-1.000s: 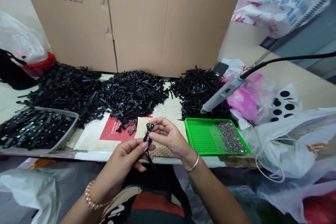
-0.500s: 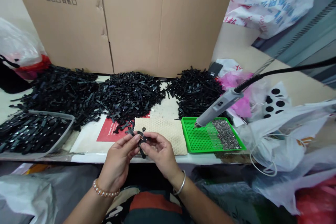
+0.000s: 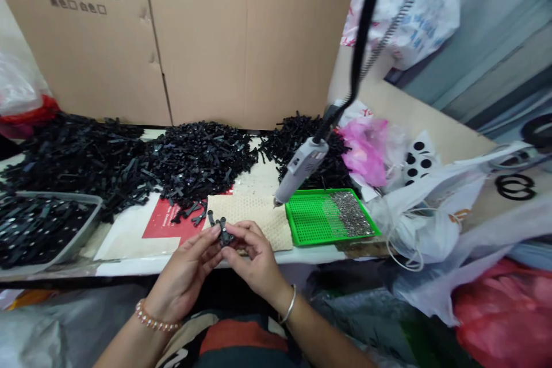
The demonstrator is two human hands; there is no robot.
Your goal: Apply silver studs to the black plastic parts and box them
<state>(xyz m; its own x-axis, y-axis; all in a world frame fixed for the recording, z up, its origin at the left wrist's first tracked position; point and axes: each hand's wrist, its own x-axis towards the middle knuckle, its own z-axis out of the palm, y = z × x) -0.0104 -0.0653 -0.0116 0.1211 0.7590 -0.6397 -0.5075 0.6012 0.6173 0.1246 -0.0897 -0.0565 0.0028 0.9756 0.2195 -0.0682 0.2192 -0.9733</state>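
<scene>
A small black branched plastic piece point(image 3: 223, 233) sits between my left hand point(image 3: 185, 267) and my right hand point(image 3: 254, 256). Fingertips of both hands pinch it, and they hide part of it. Both hands hover over the near edge of a beige honeycomb mat point(image 3: 254, 213). A grey handheld electric wand point(image 3: 299, 169) hangs from its black cord, with its tip above the mat's far right corner. No hand touches the wand.
Heaps of black plastic pieces point(image 3: 200, 161) lie along the table's back. A grey tray of black parts point(image 3: 56, 196) sits at left, and a green perforated tray point(image 3: 319, 224) holds silvery studs point(image 3: 351, 213) at right. Plastic bags point(image 3: 422, 230) crowd the right; a cardboard box point(image 3: 202, 40) stands behind.
The view has swung, shifting the scene left. The wand has moved left from the green tray to above the mat's corner. My hands have drawn closer around the piece.
</scene>
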